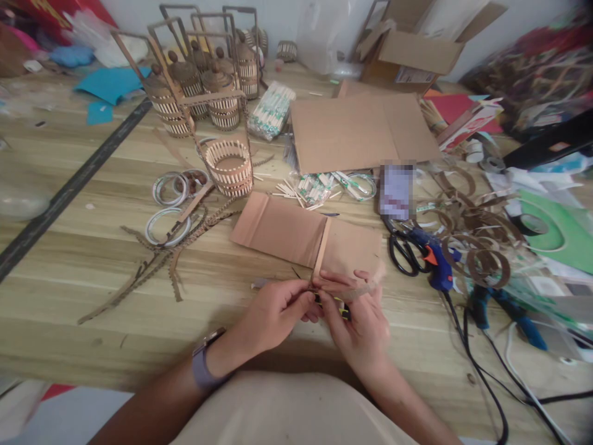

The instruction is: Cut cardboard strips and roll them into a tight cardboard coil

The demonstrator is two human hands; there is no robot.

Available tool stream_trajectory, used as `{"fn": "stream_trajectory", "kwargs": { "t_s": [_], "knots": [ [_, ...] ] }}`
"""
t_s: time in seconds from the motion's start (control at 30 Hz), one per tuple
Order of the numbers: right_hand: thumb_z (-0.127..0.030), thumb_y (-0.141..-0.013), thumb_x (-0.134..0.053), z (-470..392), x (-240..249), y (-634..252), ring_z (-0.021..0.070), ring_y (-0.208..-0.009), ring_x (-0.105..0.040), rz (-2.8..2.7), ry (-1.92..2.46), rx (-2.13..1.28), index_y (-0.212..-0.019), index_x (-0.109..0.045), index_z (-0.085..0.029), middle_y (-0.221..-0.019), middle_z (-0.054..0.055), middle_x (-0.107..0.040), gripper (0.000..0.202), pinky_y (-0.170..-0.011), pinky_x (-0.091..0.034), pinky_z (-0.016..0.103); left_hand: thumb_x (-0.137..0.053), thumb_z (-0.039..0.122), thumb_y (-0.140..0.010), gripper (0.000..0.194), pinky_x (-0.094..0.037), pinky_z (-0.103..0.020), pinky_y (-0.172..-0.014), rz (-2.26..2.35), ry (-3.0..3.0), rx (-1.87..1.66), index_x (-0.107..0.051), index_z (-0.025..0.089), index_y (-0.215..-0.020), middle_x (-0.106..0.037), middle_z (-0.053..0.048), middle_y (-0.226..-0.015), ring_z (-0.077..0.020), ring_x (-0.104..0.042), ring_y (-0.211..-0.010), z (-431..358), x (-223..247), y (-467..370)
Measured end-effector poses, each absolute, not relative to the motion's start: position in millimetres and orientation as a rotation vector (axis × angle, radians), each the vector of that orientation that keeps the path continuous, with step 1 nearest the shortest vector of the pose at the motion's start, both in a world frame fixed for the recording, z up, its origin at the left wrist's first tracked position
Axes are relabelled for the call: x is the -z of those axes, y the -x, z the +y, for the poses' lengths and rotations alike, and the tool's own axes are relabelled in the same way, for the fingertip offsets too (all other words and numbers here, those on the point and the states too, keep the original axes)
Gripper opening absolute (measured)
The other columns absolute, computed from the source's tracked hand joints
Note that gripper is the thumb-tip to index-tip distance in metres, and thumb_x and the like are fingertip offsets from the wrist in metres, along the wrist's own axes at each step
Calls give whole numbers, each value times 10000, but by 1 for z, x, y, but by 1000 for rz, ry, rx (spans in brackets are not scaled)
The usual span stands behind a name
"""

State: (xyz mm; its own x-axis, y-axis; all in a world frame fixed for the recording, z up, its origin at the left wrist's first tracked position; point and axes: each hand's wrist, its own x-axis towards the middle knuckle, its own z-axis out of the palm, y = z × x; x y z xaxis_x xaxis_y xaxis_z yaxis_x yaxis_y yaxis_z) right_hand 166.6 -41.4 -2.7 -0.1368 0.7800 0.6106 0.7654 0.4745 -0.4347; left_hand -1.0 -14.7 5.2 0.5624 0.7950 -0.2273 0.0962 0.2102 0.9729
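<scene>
Close together at the near edge of the cardboard piece (pixel 283 228), my two hands meet. My left hand (pixel 278 312) is closed in a pinch at the near end of a thin cardboard strip (pixel 323 246), which crosses the piece. A black-and-yellow tool (pixel 344 311) shows in part between the thumb and fingers of my right hand (pixel 364 324); its kind is hidden. Another thin curved cardboard strip (pixel 364 289) runs across that hand's fingers. Hand and tool overlap, so the fingertips are partly covered.
Right of the hands lie scissors (pixel 402 254), a blue glue gun (pixel 438 262) with cables, and cardboard rings (pixel 488 269). Corrugated strips (pixel 173 262) and white tape rolls (pixel 167 227) lie left. Behind stand a stick basket (pixel 229 170), lidded baskets (pixel 169 111) and a cardboard sheet (pixel 347 133).
</scene>
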Motion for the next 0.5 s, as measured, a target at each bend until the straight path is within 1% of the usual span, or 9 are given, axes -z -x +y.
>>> {"fn": "stream_trajectory", "kwargs": {
  "t_s": [0.17, 0.27, 0.33, 0.43, 0.5],
  "knots": [
    [-249, -970, -524, -43, 5, -171, 218, -937, -709, -1790, 1420, -74, -940, -615, -272, -902, 12, -783, 98, -871, -478, 415, -465, 379, -992, 340, -571, -278, -736, 836, -1304, -548, -691, 131, -1043, -775, -94, -857, -189, -739, -782, -16, -4, 4],
    [-281, -982, -510, -43, 8, -171, 214, -897, -707, -1657, 1458, -162, -936, -616, -271, -890, 23, -782, 115, -823, -509, 400, -470, 391, -992, 343, -573, -275, -734, 816, -1290, -522, -692, 129, -1009, -771, -92, -843, -186, -739, -777, -17, -3, 4],
    [-278, -981, -511, -43, 9, -171, 209, -872, -715, -1633, 1436, -180, -937, -606, -268, -898, 25, -780, 105, -844, -507, 410, -492, 413, -983, 348, -567, -276, -739, 825, -1284, -529, -690, 128, -994, -765, -91, -838, -190, -737, -785, -17, -3, 4],
    [-214, -962, -535, -44, 7, -168, 209, -881, -735, -1729, 1318, -155, -939, -575, -265, -853, -4, -775, 68, -921, -469, 437, -522, 466, -962, 377, -552, -268, -735, 827, -1280, -577, -683, 132, -1030, -755, -88, -880, -192, -726, -804, -16, -3, 3],
    [-184, -941, -566, -43, 5, -166, 208, -887, -742, -1816, 1237, -141, -949, -561, -262, -851, -16, -776, 78, -937, -446, 436, -507, 456, -970, 372, -533, -249, -709, 855, -1309, -597, -684, 133, -1023, -746, -77, -874, -181, -709, -787, -14, -4, 3]
  ]
}}
